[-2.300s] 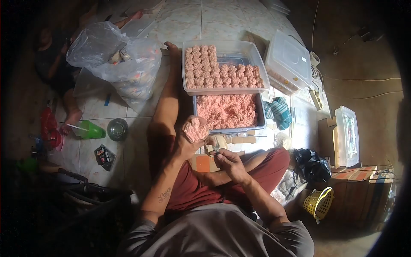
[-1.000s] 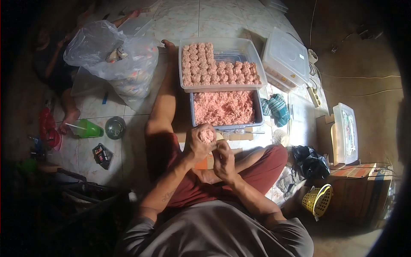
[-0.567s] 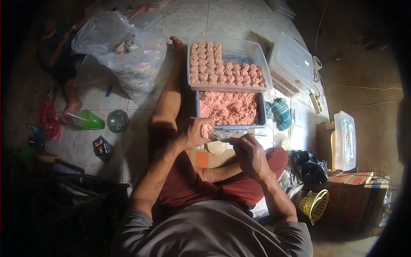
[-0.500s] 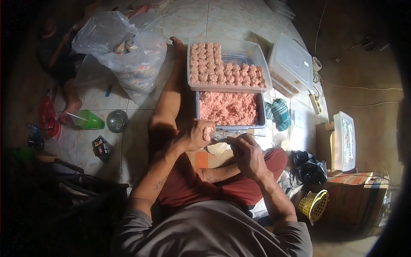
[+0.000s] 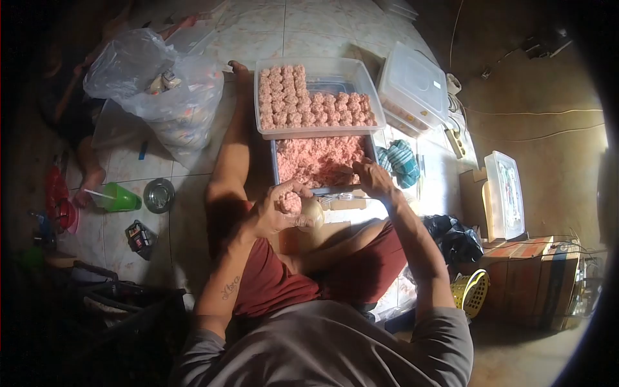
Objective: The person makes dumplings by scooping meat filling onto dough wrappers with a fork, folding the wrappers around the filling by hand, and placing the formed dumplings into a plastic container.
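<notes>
In the head view, our left hand [image 5: 265, 213] sits near the centre, its fingers wrapped around a pink lump [image 5: 289, 203], just below the blue tub [image 5: 275, 164] of pink mixture [image 5: 316, 155]. Our right hand [image 5: 375, 179] is at the tub's lower right; we cannot tell whether its fingers pinch anything. At upper centre, a clear box [image 5: 322, 133] holds rows of pink balls [image 5: 284, 97].

The pink mixture [image 5: 309, 155] looks rough and moist, its tub [image 5: 274, 163] smooth opaque plastic, the tray [image 5: 322, 133] just beyond it clear, shiny plastic. Over on the left, the big bag [image 5: 132, 64] is thin, crinkled, glossy plastic; to the right, I see soft cloth [image 5: 403, 164] and, nearer, a matt cardboard box [image 5: 529, 284]. The floor tiles [image 5: 251, 29] gleam smooth.
</notes>
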Demonstrator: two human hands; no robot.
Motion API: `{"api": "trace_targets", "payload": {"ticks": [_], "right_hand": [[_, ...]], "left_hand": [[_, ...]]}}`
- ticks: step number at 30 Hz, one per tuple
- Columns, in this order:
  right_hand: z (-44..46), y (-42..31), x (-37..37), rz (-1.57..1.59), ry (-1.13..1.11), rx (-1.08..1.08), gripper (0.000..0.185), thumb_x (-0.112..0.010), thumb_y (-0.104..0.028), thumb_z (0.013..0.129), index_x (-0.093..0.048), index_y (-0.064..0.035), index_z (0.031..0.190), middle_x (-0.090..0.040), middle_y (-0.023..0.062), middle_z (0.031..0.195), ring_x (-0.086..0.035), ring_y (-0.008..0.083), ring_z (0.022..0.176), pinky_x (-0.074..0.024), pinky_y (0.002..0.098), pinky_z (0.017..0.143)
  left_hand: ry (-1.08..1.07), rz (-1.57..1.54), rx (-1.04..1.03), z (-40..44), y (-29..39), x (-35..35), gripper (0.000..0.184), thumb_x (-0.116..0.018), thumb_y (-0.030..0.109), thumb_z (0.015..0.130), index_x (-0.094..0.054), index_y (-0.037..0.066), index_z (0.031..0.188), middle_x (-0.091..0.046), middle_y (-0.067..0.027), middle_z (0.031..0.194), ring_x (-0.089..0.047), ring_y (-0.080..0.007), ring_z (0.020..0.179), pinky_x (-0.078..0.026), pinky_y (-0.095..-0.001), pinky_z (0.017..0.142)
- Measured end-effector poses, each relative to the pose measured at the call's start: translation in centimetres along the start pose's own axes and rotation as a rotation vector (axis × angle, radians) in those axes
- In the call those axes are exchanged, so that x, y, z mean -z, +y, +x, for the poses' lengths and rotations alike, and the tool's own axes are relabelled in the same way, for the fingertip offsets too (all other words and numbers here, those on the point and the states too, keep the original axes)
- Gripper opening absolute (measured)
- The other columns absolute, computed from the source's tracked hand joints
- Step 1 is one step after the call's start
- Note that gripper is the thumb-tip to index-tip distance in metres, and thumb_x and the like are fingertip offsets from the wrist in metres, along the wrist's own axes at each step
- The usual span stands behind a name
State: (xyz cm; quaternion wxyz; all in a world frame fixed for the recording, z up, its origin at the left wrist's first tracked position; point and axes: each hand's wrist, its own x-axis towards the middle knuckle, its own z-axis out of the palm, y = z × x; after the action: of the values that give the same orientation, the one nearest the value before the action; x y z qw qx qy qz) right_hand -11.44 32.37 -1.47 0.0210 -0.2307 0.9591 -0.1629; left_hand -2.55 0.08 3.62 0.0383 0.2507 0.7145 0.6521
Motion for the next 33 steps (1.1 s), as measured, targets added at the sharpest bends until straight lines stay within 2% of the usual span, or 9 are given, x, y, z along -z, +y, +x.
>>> {"api": "trace_targets", "payload": {"ticks": [3,7,13,15,19,21,26,29,33], "right_hand": [[0.5,-5.3,5.9,-0.130,-0.119,-0.345,0.022,-0.048,-0.014,0.094,-0.067,-0.0036,0.093,-0.065,0.0209,0.093,-0.067,0.0415,0.092,-0.0531,0.0529,0.074],[-2.0,-11.6,10.8,0.109,0.013,0.008,0.011,-0.057,-0.008,0.093,-0.064,-0.0003,0.090,-0.065,0.0194,0.087,-0.066,0.0385,0.087,-0.0513,0.0475,0.074],[-5.3,-16.1,10.9,0.292,-0.093,0.191,0.019,-0.060,0.003,0.085,-0.069,0.0026,0.102,-0.067,0.0166,0.099,-0.064,0.0381,0.094,-0.0559,0.0444,0.083],[-5.5,-16.3,9.4,0.322,0.003,0.238,0.018,-0.062,0.004,0.087,-0.069,-0.0001,0.104,-0.063,0.0169,0.090,-0.062,0.0359,0.082,-0.0517,0.0404,0.071],[-5.1,-15.7,7.2,0.661,0.036,0.036,0.015,-0.060,0.000,0.092,-0.068,0.0011,0.105,-0.064,0.0189,0.091,-0.063,0.0380,0.083,-0.0517,0.0433,0.073],[-3.8,-14.2,6.9,0.708,0.210,-0.173,0.012,-0.064,0.002,0.092,-0.068,-0.0032,0.101,-0.062,0.0161,0.085,-0.062,0.0294,0.079,-0.0490,0.0334,0.068],[-0.2,0.5,-2.1,-0.152,0.154,0.119,0.019,-0.057,-0.010,0.089,-0.072,-0.0084,0.101,-0.063,0.0197,0.102,-0.065,0.0402,0.087,-0.0538,0.0504,0.074],[0.7,-4.2,3.7,-0.173,-0.061,-0.128,0.024,-0.045,-0.014,0.096,-0.066,-0.0038,0.095,-0.064,0.0231,0.088,-0.066,0.0414,0.084,-0.0546,0.0496,0.074],[-1.6,-12.3,9.2,0.085,0.080,0.012,0.019,-0.050,-0.002,0.091,-0.068,-0.0029,0.098,-0.060,0.0215,0.086,-0.065,0.0382,0.090,-0.0526,0.0494,0.072]], "left_hand": [[-0.165,-0.044,0.241,-0.8,-2.1,1.2,0.042,-0.092,0.022,0.075,-0.061,0.004,0.098,-0.065,-0.0012,0.093,-0.059,-0.0107,0.085,-0.049,-0.0289,0.077],[0.041,0.076,-0.089,-0.1,-2.5,0.0,0.036,-0.088,0.017,0.078,-0.059,0.002,0.093,-0.066,-0.0086,0.080,-0.063,-0.0156,0.076,-0.051,-0.0321,0.072],[-0.050,0.248,0.164,-0.1,-3.8,-0.7,0.030,-0.084,0.014,0.079,-0.061,0.001,0.095,-0.067,-0.0126,0.077,-0.067,-0.0274,0.076,-0.053,-0.0361,0.072],[0.051,0.451,-0.109,-0.7,-5.7,-1.7,0.030,-0.082,0.015,0.081,-0.062,0.001,0.099,-0.067,-0.0147,0.081,-0.068,-0.0287,0.080,-0.054,-0.0379,0.073],[-0.135,0.260,0.149,-0.2,-1.6,-1.1,0.041,-0.084,0.021,0.080,-0.063,0.000,0.107,-0.068,-0.0176,0.090,-0.068,-0.0300,0.088,-0.054,-0.0392,0.075],[0.155,0.427,0.134,-2.2,-4.3,-2.1,0.046,-0.087,0.027,0.079,-0.065,-0.002,0.108,-0.070,-0.0177,0.095,-0.069,-0.0280,0.089,-0.054,-0.0383,0.077],[-0.094,-0.449,0.290,-2.1,-0.2,0.3,0.045,-0.095,0.024,0.070,-0.067,0.004,0.100,-0.069,-0.0025,0.089,-0.062,-0.0083,0.082,-0.050,-0.0269,0.072],[0.023,-0.164,0.036,-1.6,-0.7,0.3,0.032,-0.090,0.015,0.076,-0.065,0.005,0.094,-0.069,-0.0028,0.087,-0.061,-0.0094,0.067,-0.048,-0.0260,0.062],[0.044,0.095,0.218,-2.2,-3.0,0.2,0.040,-0.094,0.025,0.071,-0.065,0.003,0.089,-0.067,-0.0074,0.080,-0.063,-0.0165,0.072,-0.052,-0.0333,0.068]]}}
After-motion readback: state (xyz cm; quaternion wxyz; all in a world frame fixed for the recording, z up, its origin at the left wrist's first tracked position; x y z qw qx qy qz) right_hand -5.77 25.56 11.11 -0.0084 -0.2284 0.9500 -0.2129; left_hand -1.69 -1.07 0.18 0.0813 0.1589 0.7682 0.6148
